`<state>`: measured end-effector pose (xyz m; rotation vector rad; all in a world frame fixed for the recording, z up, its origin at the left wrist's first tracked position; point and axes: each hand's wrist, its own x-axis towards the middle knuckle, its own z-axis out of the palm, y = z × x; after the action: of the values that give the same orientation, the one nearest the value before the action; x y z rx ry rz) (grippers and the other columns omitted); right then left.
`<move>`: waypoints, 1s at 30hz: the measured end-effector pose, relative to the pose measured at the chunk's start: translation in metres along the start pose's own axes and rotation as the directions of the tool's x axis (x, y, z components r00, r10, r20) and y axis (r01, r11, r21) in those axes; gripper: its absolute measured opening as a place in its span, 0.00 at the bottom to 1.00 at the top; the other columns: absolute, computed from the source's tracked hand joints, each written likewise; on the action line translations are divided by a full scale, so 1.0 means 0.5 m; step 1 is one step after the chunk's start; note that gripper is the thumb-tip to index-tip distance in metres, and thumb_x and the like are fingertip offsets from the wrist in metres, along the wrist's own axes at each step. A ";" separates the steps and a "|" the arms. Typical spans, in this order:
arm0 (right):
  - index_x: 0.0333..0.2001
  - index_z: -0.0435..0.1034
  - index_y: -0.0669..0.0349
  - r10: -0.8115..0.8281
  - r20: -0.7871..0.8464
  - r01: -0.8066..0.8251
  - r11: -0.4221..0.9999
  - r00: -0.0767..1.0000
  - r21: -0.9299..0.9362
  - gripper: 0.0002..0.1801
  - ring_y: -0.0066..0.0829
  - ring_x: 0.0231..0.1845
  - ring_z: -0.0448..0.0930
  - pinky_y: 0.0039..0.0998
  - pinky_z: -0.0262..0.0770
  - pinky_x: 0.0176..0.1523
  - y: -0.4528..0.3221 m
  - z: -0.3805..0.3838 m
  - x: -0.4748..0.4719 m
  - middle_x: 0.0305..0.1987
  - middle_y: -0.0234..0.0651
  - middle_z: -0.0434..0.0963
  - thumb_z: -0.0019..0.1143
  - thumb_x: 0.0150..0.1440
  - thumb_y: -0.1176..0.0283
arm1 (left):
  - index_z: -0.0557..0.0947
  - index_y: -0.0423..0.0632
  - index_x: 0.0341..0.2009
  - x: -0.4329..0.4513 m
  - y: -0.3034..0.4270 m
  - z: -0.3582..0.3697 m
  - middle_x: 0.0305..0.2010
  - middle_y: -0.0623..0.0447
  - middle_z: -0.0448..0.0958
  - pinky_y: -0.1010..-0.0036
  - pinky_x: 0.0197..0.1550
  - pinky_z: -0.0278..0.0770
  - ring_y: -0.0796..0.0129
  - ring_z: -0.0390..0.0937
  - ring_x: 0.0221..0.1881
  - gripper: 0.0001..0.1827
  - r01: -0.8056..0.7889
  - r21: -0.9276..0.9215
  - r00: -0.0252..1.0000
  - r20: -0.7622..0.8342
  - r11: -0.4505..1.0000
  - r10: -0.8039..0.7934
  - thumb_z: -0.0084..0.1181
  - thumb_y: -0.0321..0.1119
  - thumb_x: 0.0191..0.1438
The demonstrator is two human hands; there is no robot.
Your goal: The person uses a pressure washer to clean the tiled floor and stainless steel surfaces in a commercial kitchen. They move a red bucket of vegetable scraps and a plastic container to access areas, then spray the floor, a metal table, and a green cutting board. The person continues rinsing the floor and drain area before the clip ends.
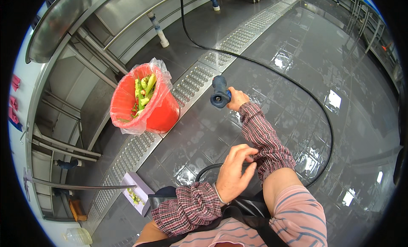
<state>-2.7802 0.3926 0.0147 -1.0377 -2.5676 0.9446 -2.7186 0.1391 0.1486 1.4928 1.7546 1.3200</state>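
My right hand (238,98) grips a dark blue hose spray nozzle (220,92), held out over the wet floor. A thin water jet (217,54) runs from it toward the perforated metal drain cover (194,81). My left hand (236,170) is bent in front of my body, thumb and fingers apart, with nothing visible in it. Its fingertips are close to the checked sleeve (267,141) on my right forearm; whether they touch I cannot tell. Left of the nozzle stands a red bucket (165,114) with a clear plastic liner, holding green and yellow vegetable scraps (145,90).
A black hose (287,75) curves widely across the wet dark tiles (318,55). At lower left is a lilac long-handled dustpan (143,191) with vegetable bits. Steel counters with legs and rails (95,65) line the left side. A clear plastic jug (79,236) stands near the lower-left corner.
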 end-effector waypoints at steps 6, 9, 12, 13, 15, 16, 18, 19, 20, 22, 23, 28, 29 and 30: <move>0.47 0.63 0.55 -0.008 -0.040 0.008 1.000 0.999 0.011 0.27 0.48 0.45 0.76 0.42 0.72 0.47 0.028 0.006 0.002 0.39 0.48 0.76 0.61 0.39 0.70 | 0.73 0.42 0.44 0.029 -0.051 0.010 0.47 0.46 0.66 0.72 0.43 0.71 0.67 0.75 0.35 0.17 0.043 0.015 0.998 -0.049 0.999 -0.042 0.53 0.20 0.47; 0.46 0.63 0.56 0.000 -0.085 0.001 1.000 0.996 0.011 0.26 0.48 0.45 0.76 0.42 0.72 0.47 0.019 0.009 0.004 0.40 0.48 0.76 0.60 0.40 0.71 | 0.73 0.42 0.45 0.022 -0.052 0.016 0.47 0.46 0.66 0.73 0.42 0.71 0.67 0.75 0.35 0.17 0.008 0.016 0.999 -0.049 1.000 -0.008 0.53 0.20 0.47; 0.45 0.63 0.58 0.043 -0.130 -0.046 0.999 0.991 -0.014 0.25 0.47 0.46 0.75 0.42 0.72 0.48 0.002 0.003 0.004 0.41 0.48 0.76 0.58 0.41 0.72 | 0.73 0.42 0.44 0.022 -0.055 0.016 0.47 0.46 0.66 0.73 0.42 0.71 0.67 0.75 0.35 0.17 0.012 0.036 0.999 -0.033 0.999 -0.011 0.53 0.20 0.47; 0.45 0.63 0.58 0.043 -0.131 -0.045 0.999 0.991 -0.019 0.25 0.47 0.46 0.76 0.42 0.72 0.48 0.001 0.001 0.004 0.41 0.48 0.76 0.57 0.41 0.72 | 0.73 0.42 0.44 0.022 -0.056 0.015 0.47 0.46 0.66 0.73 0.42 0.71 0.67 0.75 0.35 0.17 0.015 0.035 0.999 -0.029 0.999 -0.014 0.53 0.19 0.47; 0.45 0.63 0.58 0.042 -0.133 -0.046 0.999 0.990 -0.028 0.24 0.47 0.46 0.76 0.42 0.72 0.48 -0.001 -0.004 0.004 0.41 0.48 0.76 0.57 0.41 0.73 | 0.73 0.42 0.44 0.020 -0.059 0.012 0.47 0.46 0.66 0.73 0.42 0.71 0.67 0.75 0.35 0.17 0.038 0.012 0.999 -0.039 0.999 -0.038 0.53 0.20 0.47; 0.45 0.63 0.57 0.047 -0.120 -0.050 0.998 0.992 -0.024 0.25 0.47 0.45 0.76 0.42 0.72 0.47 -0.001 -0.007 0.005 0.41 0.48 0.76 0.57 0.40 0.73 | 0.73 0.42 0.44 0.020 -0.061 0.010 0.48 0.46 0.66 0.73 0.42 0.71 0.67 0.75 0.35 0.17 0.048 -0.001 0.998 -0.042 0.999 -0.048 0.52 0.20 0.47; 0.45 0.63 0.57 0.040 -0.115 -0.042 0.999 0.993 -0.014 0.25 0.47 0.45 0.76 0.41 0.72 0.47 0.002 -0.015 0.007 0.40 0.47 0.76 0.57 0.40 0.72 | 0.73 0.42 0.44 0.026 -0.061 0.007 0.47 0.46 0.67 0.73 0.42 0.71 0.67 0.76 0.35 0.16 0.046 0.006 0.998 -0.031 0.999 -0.046 0.52 0.20 0.47; 0.46 0.63 0.56 0.037 -0.118 -0.039 0.999 0.992 -0.011 0.25 0.47 0.45 0.76 0.41 0.72 0.47 0.006 -0.023 0.011 0.40 0.47 0.76 0.57 0.40 0.72 | 0.73 0.42 0.44 0.032 -0.061 0.006 0.47 0.46 0.67 0.73 0.42 0.71 0.67 0.76 0.35 0.16 0.040 0.009 0.999 -0.024 0.999 -0.040 0.52 0.20 0.47; 0.46 0.64 0.56 0.062 -0.127 -0.065 0.998 0.990 -0.016 0.25 0.47 0.45 0.76 0.41 0.72 0.47 0.009 -0.022 0.004 0.40 0.47 0.76 0.58 0.40 0.72 | 0.73 0.42 0.44 0.028 -0.065 0.009 0.47 0.46 0.67 0.73 0.43 0.71 0.67 0.76 0.35 0.16 0.049 0.002 0.999 -0.013 0.999 -0.049 0.52 0.20 0.48; 0.46 0.64 0.54 0.033 -0.192 -0.037 0.999 0.981 -0.014 0.25 0.46 0.45 0.76 0.41 0.72 0.48 -0.007 -0.025 0.007 0.40 0.46 0.76 0.60 0.40 0.71 | 0.74 0.42 0.44 0.024 -0.062 0.008 0.46 0.45 0.67 0.73 0.42 0.71 0.66 0.76 0.35 0.16 0.045 0.026 0.998 -0.033 0.999 -0.044 0.52 0.20 0.48; 0.45 0.64 0.54 0.024 -0.236 -0.032 0.999 0.971 -0.029 0.25 0.46 0.45 0.76 0.41 0.73 0.47 -0.015 -0.027 0.017 0.40 0.45 0.76 0.60 0.40 0.70 | 0.73 0.42 0.44 0.026 -0.059 0.006 0.46 0.45 0.67 0.73 0.41 0.72 0.66 0.76 0.35 0.16 0.045 0.026 0.998 -0.051 0.999 -0.044 0.52 0.20 0.48; 0.47 0.63 0.56 0.107 -0.321 -0.113 0.994 0.941 0.001 0.26 0.49 0.45 0.76 0.42 0.71 0.48 -0.015 -0.065 0.016 0.40 0.47 0.76 0.60 0.42 0.70 | 0.73 0.42 0.44 0.027 -0.060 0.002 0.47 0.46 0.66 0.74 0.39 0.72 0.67 0.76 0.36 0.17 0.052 0.020 0.998 -0.024 0.998 -0.052 0.52 0.19 0.48; 0.47 0.63 0.56 0.126 -0.342 -0.132 0.991 0.931 0.008 0.26 0.49 0.45 0.76 0.42 0.71 0.47 -0.011 -0.075 0.018 0.40 0.47 0.76 0.60 0.42 0.70 | 0.73 0.42 0.44 0.028 -0.063 0.003 0.47 0.46 0.66 0.75 0.39 0.72 0.67 0.76 0.36 0.17 0.051 0.014 0.998 -0.024 0.999 -0.050 0.52 0.19 0.48; 0.46 0.63 0.56 0.150 -0.357 -0.153 0.988 0.922 0.019 0.25 0.49 0.45 0.76 0.43 0.71 0.47 -0.006 -0.078 0.017 0.41 0.47 0.76 0.60 0.42 0.70 | 0.73 0.42 0.44 0.024 -0.065 0.003 0.47 0.46 0.66 0.75 0.39 0.72 0.67 0.76 0.36 0.17 0.056 0.008 0.998 -0.022 0.998 -0.056 0.52 0.19 0.48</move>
<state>-2.7719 0.4157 0.0466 -1.2928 -2.2194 0.6986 -2.7358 0.1528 0.1218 1.4278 1.8051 1.3072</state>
